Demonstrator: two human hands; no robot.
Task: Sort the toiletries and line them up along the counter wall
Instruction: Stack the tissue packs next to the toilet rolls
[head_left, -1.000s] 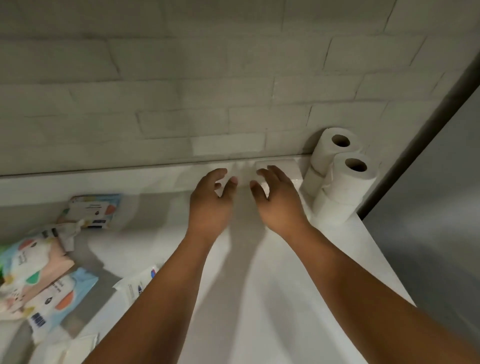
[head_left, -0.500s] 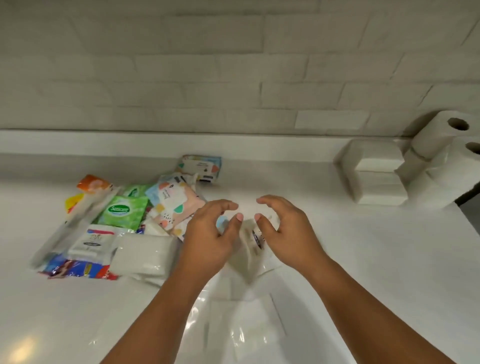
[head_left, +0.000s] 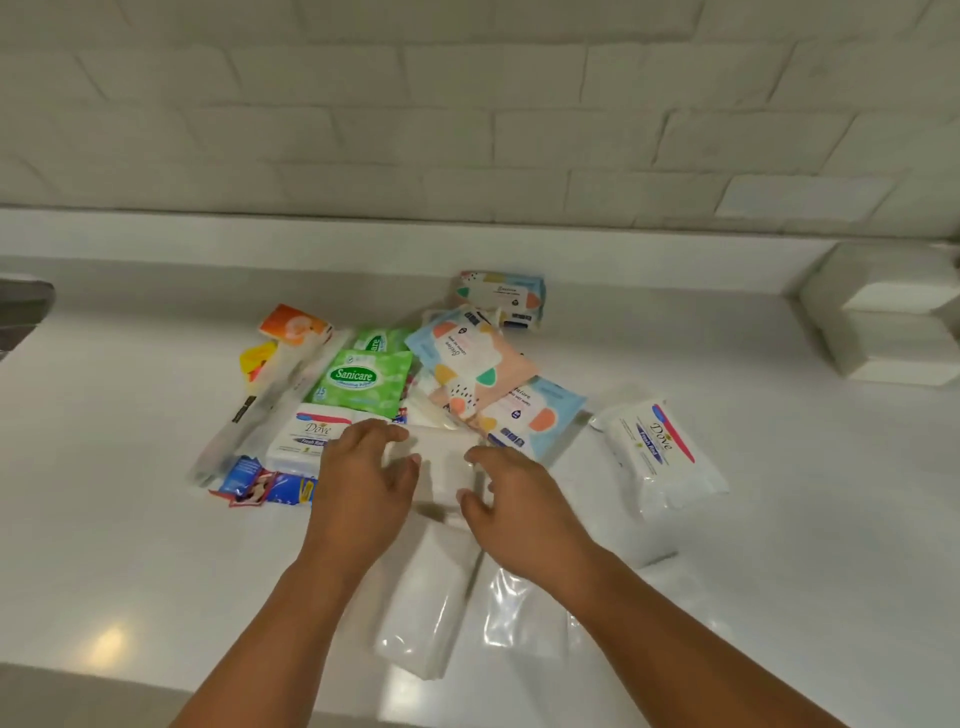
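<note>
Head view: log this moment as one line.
left hand: grips plain white pack | right hand: grips same pack | pile: unsorted mid-counter | wall: white boxes stacked, far right

Landmark: Sanicare pack, mid-pile on the counter.
- Just left of it: long sleeve, lying front to back.
- In front, touching: Dove pack.
- Right: overlapping patterned packs.
- Behind-right, nearer the wall: one boxed pack.
- Front-right: plain pack, with the left hand and right hand curled on its ends.
- Well right, apart: second Dove pack.
- Far right, against the wall: two stacked blocks.
</note>
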